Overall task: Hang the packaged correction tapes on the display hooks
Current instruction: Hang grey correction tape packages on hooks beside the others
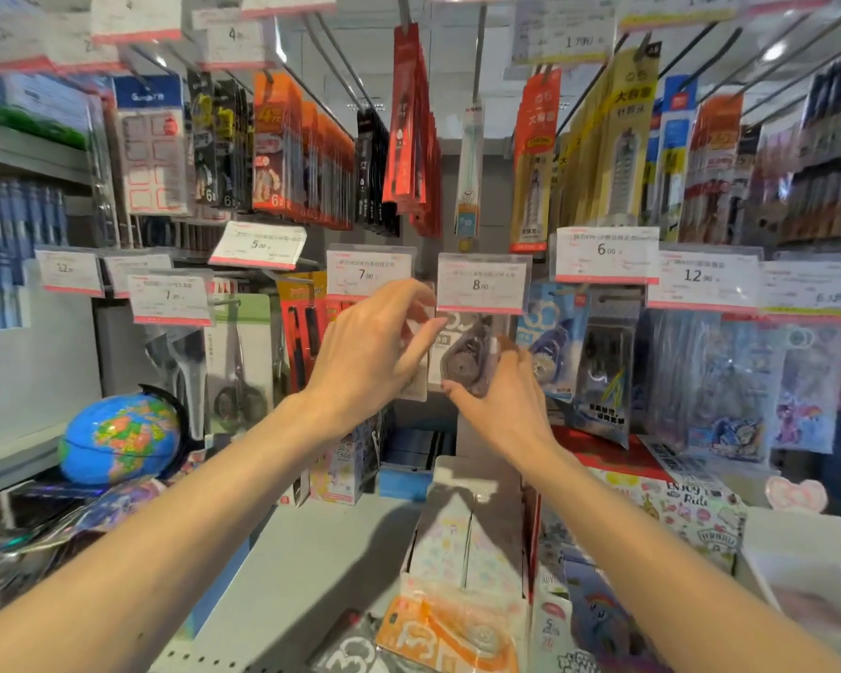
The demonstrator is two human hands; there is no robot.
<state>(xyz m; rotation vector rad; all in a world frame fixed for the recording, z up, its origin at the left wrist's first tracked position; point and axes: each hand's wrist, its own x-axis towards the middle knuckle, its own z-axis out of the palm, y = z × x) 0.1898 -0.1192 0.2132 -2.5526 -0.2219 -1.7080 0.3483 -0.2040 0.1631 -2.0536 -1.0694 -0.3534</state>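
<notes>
Both my hands hold one clear-packed grey correction tape up against the display, just below the price tag marked 8. My left hand pinches the package's upper left edge. My right hand grips its lower right part from below. The hook behind the tag is hidden by the tag and the package. An orange packaged correction tape lies low in front, on top of other goods. A blue packaged correction tape hangs just to the right.
Price tags marked 7 and 6 flank the spot. Scissors packs hang at left, a globe sits on the left shelf. A cardboard display box stands below my hands. Long hooks with pen packs reach out overhead.
</notes>
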